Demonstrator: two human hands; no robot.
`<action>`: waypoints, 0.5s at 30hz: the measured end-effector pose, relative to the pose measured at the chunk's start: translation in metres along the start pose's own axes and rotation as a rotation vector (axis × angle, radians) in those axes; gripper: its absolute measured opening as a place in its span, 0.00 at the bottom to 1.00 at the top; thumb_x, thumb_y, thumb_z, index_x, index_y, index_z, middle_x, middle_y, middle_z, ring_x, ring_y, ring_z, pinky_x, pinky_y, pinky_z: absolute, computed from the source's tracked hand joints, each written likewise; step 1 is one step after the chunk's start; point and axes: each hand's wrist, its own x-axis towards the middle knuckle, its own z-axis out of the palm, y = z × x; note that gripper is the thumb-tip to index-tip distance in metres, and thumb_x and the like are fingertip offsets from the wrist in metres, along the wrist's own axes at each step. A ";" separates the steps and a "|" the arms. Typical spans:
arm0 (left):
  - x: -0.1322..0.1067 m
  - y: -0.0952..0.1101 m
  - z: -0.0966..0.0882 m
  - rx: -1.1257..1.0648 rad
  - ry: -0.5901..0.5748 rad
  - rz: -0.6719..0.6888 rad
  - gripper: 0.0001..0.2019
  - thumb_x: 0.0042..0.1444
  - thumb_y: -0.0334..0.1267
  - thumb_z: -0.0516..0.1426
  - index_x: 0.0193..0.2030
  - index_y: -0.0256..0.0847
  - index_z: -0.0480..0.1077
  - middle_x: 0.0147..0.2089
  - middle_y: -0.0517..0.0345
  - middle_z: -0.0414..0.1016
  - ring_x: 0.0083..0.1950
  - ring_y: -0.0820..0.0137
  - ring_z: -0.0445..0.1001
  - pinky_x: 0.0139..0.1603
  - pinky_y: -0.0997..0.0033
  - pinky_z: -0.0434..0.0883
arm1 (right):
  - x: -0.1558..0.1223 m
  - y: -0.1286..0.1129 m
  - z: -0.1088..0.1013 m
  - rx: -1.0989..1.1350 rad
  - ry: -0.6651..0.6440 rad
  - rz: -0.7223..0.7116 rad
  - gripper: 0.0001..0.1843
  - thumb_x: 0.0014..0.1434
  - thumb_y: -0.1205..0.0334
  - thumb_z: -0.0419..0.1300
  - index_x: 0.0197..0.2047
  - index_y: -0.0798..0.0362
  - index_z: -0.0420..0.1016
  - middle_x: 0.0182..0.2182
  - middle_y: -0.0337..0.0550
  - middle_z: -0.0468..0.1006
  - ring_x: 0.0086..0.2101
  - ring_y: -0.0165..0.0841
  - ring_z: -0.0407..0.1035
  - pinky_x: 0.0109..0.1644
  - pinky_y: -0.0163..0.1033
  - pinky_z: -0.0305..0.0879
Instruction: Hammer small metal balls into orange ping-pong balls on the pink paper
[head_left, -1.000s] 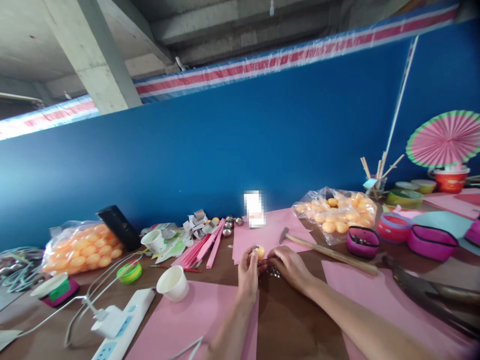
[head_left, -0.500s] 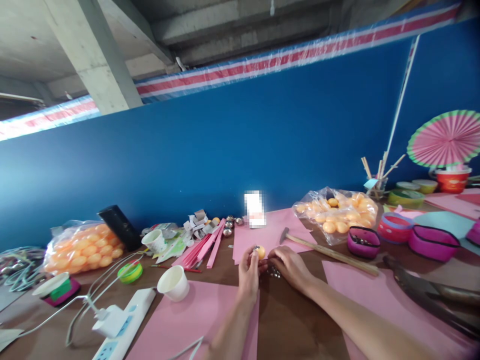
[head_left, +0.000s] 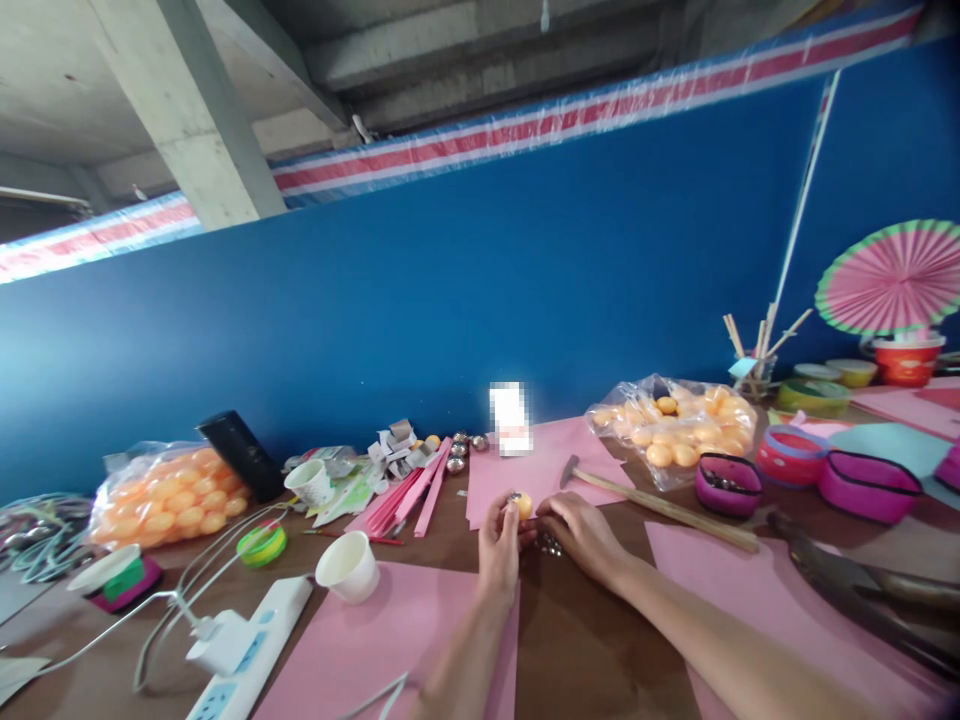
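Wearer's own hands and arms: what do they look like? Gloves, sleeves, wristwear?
Left hand and right hand: no gloves. Left forearm and right forearm: bare as far as they show, no sleeve, watch or band visible. Rings: too small to tell.

Ball (head_left: 524,507) is lt orange, worktop (head_left: 600,640) dk brown, paper (head_left: 405,630) pink, wall (head_left: 480,280) blue, band (head_left: 525,133) striped red/white/blue, fan (head_left: 896,278) pink w/ green edging.

Soft light, glare left; edges stretched, blurry
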 end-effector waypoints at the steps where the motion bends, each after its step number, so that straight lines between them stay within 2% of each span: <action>1: 0.000 0.000 0.000 -0.001 0.001 0.002 0.22 0.47 0.47 0.57 0.48 0.39 0.65 0.38 0.51 0.71 0.31 0.73 0.73 0.32 0.73 0.71 | 0.000 0.000 0.000 0.002 0.000 -0.001 0.08 0.57 0.64 0.49 0.33 0.52 0.69 0.31 0.42 0.72 0.35 0.33 0.65 0.39 0.36 0.59; 8: 0.000 0.000 0.000 -0.017 0.004 0.003 0.23 0.45 0.48 0.58 0.47 0.39 0.66 0.38 0.51 0.72 0.30 0.73 0.73 0.31 0.74 0.71 | 0.000 0.003 0.002 0.000 0.009 -0.001 0.09 0.58 0.63 0.49 0.36 0.52 0.70 0.32 0.43 0.73 0.36 0.34 0.65 0.40 0.37 0.60; 15: 0.000 0.001 0.000 -0.017 0.012 -0.001 0.23 0.45 0.47 0.59 0.47 0.39 0.66 0.37 0.52 0.73 0.30 0.73 0.73 0.32 0.73 0.71 | 0.000 0.002 0.001 0.006 0.001 0.012 0.10 0.58 0.62 0.48 0.35 0.52 0.70 0.32 0.43 0.73 0.36 0.35 0.65 0.41 0.38 0.60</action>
